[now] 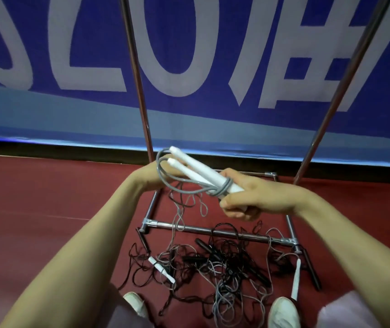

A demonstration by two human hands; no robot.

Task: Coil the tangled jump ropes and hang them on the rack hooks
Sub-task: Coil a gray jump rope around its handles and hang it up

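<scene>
My right hand (248,197) grips two white jump-rope handles (196,171) held side by side, with grey cord (223,187) wound around them near my fingers. My left hand (151,174) is behind the handles and holds the grey cord loops (163,176); its fingers are mostly hidden. The grey cord trails down to a tangled pile of black and grey ropes (224,261) on the red floor between my feet. In the pile lie loose white handles (162,269) (295,280) and black handles (312,271). No hooks are in view.
The metal rack's base bar (213,229) crosses the floor above the pile, and its two upright poles (139,91) (340,91) rise in front of a blue banner (189,43). My white shoes (135,304) (284,313) stand at the pile's near edge.
</scene>
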